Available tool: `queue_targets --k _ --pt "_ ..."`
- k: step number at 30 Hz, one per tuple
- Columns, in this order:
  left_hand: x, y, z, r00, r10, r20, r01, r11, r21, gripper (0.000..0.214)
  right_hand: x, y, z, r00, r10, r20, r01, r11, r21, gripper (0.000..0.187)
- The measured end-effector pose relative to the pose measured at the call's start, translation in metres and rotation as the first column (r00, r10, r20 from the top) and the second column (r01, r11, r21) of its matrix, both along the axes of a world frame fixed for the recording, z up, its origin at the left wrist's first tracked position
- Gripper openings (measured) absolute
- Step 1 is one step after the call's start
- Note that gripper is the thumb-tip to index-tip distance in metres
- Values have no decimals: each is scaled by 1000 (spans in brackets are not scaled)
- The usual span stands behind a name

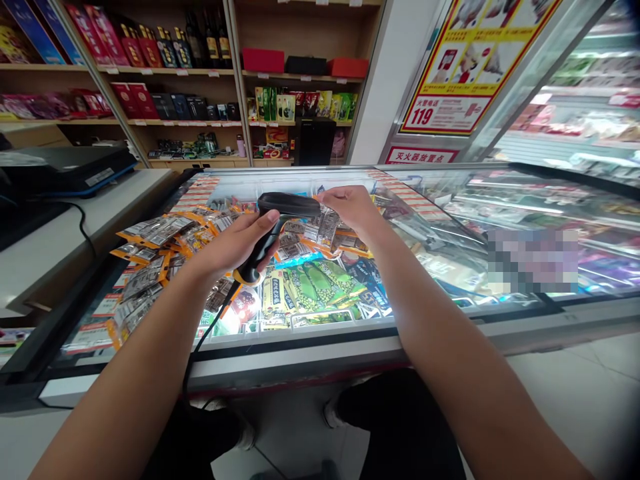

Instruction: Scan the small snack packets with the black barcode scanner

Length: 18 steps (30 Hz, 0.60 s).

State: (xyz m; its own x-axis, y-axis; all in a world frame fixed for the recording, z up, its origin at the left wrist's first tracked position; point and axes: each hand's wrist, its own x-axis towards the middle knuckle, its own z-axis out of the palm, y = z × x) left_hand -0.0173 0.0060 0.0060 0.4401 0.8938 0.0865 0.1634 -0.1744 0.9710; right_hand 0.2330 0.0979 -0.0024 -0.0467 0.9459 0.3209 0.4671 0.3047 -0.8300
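My left hand is wrapped round the handle of a black and yellow barcode scanner, its thumb along the side and its cord hanging down. The scanner's head points right, towards my right hand. There my fingers pinch the top of a small snack packet with a printed back and orange edges. The scanner's front partly hides the packet. To the left, a heap of similar orange-edged packets lies on the glass top of a chest freezer. Green ice-cream wrappers show through the glass.
A white counter with a black weighing scale stands at the left. Wooden shelves with bottles and boxes line the back. The scanner's black cord runs down over the freezer's front edge. A glass-fronted display is at the right.
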Motion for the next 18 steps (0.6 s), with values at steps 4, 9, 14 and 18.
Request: queue_targets --k 4,9,14,18 --pt "0 0 0 1000 10 -18 -10 1000 1 58 3 4 0 998 -26 55 25 999 29 26" --pt "3 1 0 992 108 59 -107 994 -19 55 16 10 -3 914 -169 370 142 985 99 21" --pt "7 0 4 984 154 87 -154 988 -9 53 6 -1 -12 687 -315 655 232 949 213 32" --pt "8 -1 6 984 160 76 -159 987 -19 53 -11 -8 -22 623 -149 768 226 974 5 51"
